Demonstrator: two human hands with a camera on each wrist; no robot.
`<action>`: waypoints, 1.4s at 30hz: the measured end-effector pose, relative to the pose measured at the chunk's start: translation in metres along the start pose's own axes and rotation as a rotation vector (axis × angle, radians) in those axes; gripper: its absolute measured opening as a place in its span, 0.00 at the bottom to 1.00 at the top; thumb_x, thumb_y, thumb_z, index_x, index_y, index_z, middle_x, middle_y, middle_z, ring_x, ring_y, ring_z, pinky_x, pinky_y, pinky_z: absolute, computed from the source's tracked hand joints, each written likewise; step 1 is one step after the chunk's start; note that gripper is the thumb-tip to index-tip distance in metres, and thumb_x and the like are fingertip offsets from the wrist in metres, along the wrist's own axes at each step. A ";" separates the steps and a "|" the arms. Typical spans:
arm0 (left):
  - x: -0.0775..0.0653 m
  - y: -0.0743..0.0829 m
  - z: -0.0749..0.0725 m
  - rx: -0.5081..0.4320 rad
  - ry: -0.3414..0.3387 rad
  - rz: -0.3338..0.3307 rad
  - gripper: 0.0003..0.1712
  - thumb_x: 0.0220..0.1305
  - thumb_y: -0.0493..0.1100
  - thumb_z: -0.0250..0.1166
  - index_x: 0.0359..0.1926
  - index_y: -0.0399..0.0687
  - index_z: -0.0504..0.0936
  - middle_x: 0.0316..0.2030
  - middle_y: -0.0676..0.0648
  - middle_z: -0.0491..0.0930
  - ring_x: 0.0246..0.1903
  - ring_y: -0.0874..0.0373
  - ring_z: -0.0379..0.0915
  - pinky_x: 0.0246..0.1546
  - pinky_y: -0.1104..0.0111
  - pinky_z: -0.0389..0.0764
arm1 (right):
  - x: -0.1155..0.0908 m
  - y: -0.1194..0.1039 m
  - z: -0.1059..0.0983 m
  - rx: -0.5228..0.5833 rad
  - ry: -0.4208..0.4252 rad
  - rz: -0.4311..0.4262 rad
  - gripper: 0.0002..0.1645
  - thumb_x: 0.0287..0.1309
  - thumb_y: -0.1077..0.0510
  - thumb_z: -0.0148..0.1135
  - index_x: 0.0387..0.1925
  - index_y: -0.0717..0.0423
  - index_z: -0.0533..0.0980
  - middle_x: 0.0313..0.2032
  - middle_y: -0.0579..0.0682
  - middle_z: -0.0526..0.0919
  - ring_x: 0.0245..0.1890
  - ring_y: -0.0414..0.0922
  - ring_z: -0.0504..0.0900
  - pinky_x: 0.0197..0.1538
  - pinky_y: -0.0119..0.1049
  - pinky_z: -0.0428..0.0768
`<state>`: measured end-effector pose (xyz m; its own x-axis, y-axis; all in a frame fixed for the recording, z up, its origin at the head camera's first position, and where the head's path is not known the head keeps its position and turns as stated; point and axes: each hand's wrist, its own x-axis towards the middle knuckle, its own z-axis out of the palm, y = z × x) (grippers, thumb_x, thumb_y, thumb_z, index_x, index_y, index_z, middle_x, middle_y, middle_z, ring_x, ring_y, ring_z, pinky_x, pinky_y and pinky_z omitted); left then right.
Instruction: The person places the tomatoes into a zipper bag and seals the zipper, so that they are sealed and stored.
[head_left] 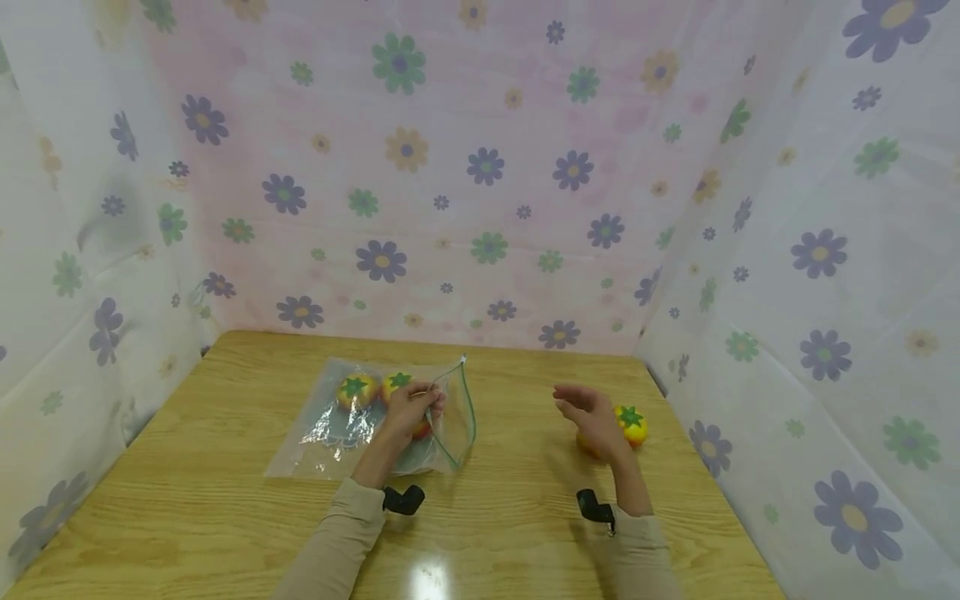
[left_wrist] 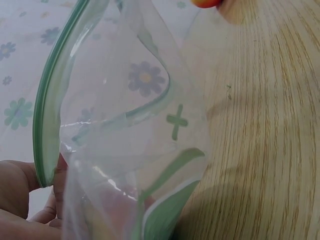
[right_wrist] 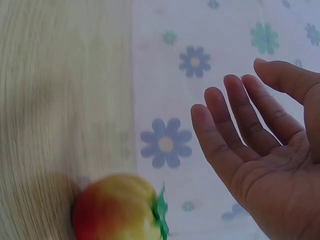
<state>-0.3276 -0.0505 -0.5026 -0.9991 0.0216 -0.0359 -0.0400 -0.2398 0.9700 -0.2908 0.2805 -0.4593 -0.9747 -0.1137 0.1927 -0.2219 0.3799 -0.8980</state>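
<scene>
A clear zip bag (head_left: 303, 450) with a green-edged mouth lies on the table, mouth to the right. Inside are red-and-yellow fruits with green leafy caps, one fruit (head_left: 356, 392) at the left, another (head_left: 396, 383) beside it; a reddish piece (head_left: 422, 429) shows under my wrist. My left hand (head_left: 408, 412) pinches the bag near its gaping mouth; the left wrist view shows thumb and fingers at the green zip (left_wrist: 40, 125). My right hand (right_wrist: 275, 155) holds nothing, fingers spread and slightly bent, above a similar fruit (right_wrist: 117, 207). Another fruit (head_left: 585, 447) is partly hidden by that hand.
Wooden table (head_left: 510, 533) spreads beneath everything. Flower-printed cloth (head_left: 442, 192) rises at its back and along both sides. Dark wrist mounts (head_left: 405, 500) sit on both forearms.
</scene>
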 end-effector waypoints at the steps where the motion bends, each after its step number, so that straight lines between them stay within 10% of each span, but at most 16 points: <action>1: 0.000 -0.001 0.000 -0.001 0.002 -0.001 0.14 0.72 0.30 0.61 0.53 0.22 0.76 0.31 0.47 0.86 0.27 0.64 0.80 0.30 0.76 0.83 | -0.001 0.000 -0.005 -0.018 0.012 0.006 0.21 0.73 0.59 0.60 0.62 0.65 0.76 0.58 0.64 0.81 0.54 0.43 0.82 0.53 0.22 0.79; 9: -0.002 0.000 -0.001 0.005 0.011 -0.005 0.16 0.72 0.31 0.61 0.55 0.21 0.75 0.32 0.46 0.86 0.27 0.64 0.81 0.30 0.76 0.83 | -0.009 0.004 -0.025 -0.074 0.101 0.093 0.23 0.74 0.58 0.59 0.64 0.66 0.74 0.62 0.65 0.78 0.62 0.57 0.77 0.53 0.20 0.77; 18: -0.002 0.001 -0.001 0.000 0.004 -0.011 0.16 0.72 0.31 0.62 0.54 0.22 0.76 0.32 0.47 0.86 0.27 0.65 0.81 0.30 0.77 0.83 | -0.023 0.007 -0.048 -0.214 0.058 0.239 0.30 0.72 0.59 0.59 0.68 0.71 0.67 0.68 0.72 0.68 0.67 0.68 0.68 0.67 0.56 0.74; 42: -0.001 0.002 -0.001 0.045 0.028 -0.020 0.14 0.73 0.34 0.61 0.53 0.25 0.79 0.32 0.47 0.87 0.28 0.64 0.81 0.32 0.77 0.84 | -0.019 0.031 -0.033 -0.241 -0.051 0.248 0.38 0.60 0.60 0.72 0.66 0.73 0.68 0.64 0.73 0.72 0.60 0.68 0.75 0.56 0.51 0.83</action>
<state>-0.3271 -0.0523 -0.5011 -0.9981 -0.0011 -0.0619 -0.0605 -0.1958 0.9788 -0.2797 0.3246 -0.4778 -0.9984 -0.0340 -0.0451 0.0153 0.6066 -0.7949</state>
